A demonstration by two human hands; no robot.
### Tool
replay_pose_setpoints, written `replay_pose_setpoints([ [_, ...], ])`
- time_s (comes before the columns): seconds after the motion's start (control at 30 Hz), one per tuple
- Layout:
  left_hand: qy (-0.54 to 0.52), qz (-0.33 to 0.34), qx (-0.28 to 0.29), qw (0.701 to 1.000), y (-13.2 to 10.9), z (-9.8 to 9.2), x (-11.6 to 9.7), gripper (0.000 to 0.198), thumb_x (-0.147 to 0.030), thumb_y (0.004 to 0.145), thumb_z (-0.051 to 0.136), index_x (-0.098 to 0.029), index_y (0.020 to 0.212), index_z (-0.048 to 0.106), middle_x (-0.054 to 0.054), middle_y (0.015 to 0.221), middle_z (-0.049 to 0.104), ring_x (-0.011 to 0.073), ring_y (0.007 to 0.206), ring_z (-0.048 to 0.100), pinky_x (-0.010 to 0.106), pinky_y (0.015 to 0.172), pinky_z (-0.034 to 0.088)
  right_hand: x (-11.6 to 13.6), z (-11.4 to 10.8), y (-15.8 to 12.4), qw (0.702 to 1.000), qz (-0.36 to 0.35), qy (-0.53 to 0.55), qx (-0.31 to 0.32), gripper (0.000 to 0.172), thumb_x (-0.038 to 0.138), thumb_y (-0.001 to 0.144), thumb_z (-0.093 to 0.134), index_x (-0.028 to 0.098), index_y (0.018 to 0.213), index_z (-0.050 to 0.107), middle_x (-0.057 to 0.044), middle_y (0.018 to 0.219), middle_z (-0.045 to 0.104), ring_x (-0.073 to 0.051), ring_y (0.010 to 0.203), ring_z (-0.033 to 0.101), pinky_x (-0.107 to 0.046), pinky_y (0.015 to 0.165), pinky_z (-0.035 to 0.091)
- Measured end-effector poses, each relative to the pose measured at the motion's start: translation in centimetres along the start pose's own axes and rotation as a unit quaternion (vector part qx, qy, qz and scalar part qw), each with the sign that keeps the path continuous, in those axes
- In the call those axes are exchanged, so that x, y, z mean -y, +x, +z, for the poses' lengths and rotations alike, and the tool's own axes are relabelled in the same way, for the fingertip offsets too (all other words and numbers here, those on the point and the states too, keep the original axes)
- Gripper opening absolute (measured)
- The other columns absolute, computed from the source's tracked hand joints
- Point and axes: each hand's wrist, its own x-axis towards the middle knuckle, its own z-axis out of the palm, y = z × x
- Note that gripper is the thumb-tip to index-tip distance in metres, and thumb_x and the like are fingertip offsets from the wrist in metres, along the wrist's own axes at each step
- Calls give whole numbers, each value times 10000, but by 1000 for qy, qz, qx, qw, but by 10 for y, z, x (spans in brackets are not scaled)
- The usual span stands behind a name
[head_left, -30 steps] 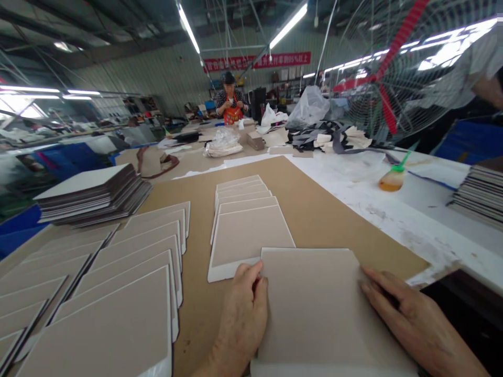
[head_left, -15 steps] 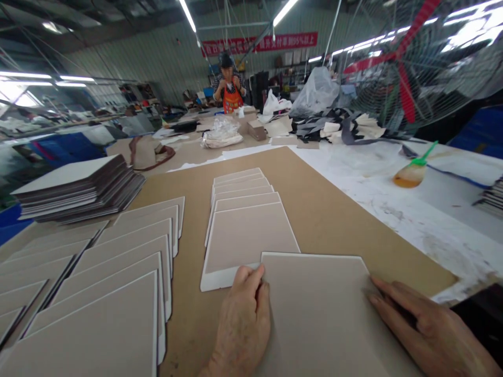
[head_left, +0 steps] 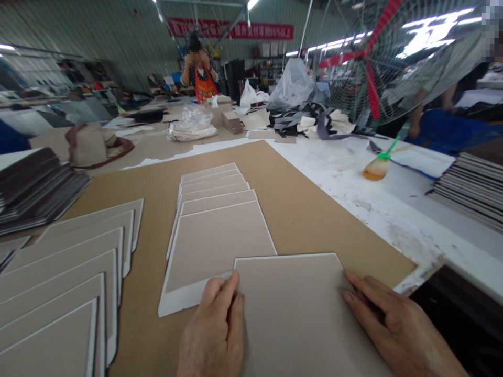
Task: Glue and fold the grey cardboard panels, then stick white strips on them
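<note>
- A factory hall: corrugated metal walls, tube lights overhead, a red banner on the far wall.
- A long table bears rows of grey panels and stacks of boards.
- A big caged fan stands beside the table.
- Scraps, plastic bags and a squeeze bottle lie about.
- A person in an orange apron stands at the far end.

The grey board is running off the bottom edge, and the left hand and right hand are covering parts of its sides. Both wrists are being cropped there too. In the middle row, each board is hiding most of the next. The dark stack is being cropped by the right edge. The red banner is showing lettering too small to read.
</note>
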Motion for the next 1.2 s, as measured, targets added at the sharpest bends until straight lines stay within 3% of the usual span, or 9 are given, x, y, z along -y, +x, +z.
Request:
replay_pose_setpoints([
  [0.43, 51, 14, 0, 999, 2, -1, -1, 384, -341, 992, 343, -189, 1270, 559, 68, 1102, 609, 208, 907, 675, 335, 764, 546, 4, 1, 1, 997, -38, -65, 19, 442, 446, 1004, 373, 177, 1148, 694, -85, 974, 717, -250, 836, 716, -349, 702, 622],
  [0.83, 68, 43, 0, 997, 3, 0, 3, 354, -317, 992, 359, -185, 1269, 536, 57, 1079, 592, 203, 889, 669, 355, 755, 563, 8, 1, 1, 980, -80, -177, 41, 452, 364, 1036, 285, 150, 1144, 669, -96, 967, 690, -239, 755, 708, -360, 614, 622],
  [0.93, 70, 48, -9, 996, 2, 2, 4, 346, -304, 978, 382, -163, 1244, 552, 76, 1052, 588, 225, 898, 658, 380, 736, 577, 7, 0, -1, 972, -90, -215, 25, 421, 358, 1024, 300, 178, 1105, 673, -73, 895, 644, -217, 660, 689, -333, 511, 595],
  [1.03, 81, 74, -58, 992, 2, 4, 4, 379, -263, 947, 440, -134, 1293, 528, 100, 1046, 584, 243, 912, 639, 397, 738, 586, 7, 2, -2, 961, -128, -242, 30, 372, 213, 967, 346, 226, 1204, 633, -42, 861, 579, -165, 536, 638, -258, 377, 503],
  [1.1, 95, 123, -68, 985, 1, 5, 3, 409, -140, 907, 436, -165, 1301, 545, 99, 1063, 594, 239, 938, 621, 397, 772, 584, 11, 7, -1, 951, -171, -253, 40, 552, 79, 868, 382, 278, 1359, 533, -39, 905, 556, -141, 526, 623, -223, 379, 479],
  [1.2, 112, 222, -14, 968, -1, 5, -5, 529, 27, 782, 401, -238, 1165, 652, 63, 1076, 643, 232, 976, 603, 397, 815, 571, 24, 17, 3, 936, -230, -258, 64, 752, 36, 775, 464, 364, 1451, 423, -40, 942, 531, -150, 576, 626, -223, 438, 499],
])
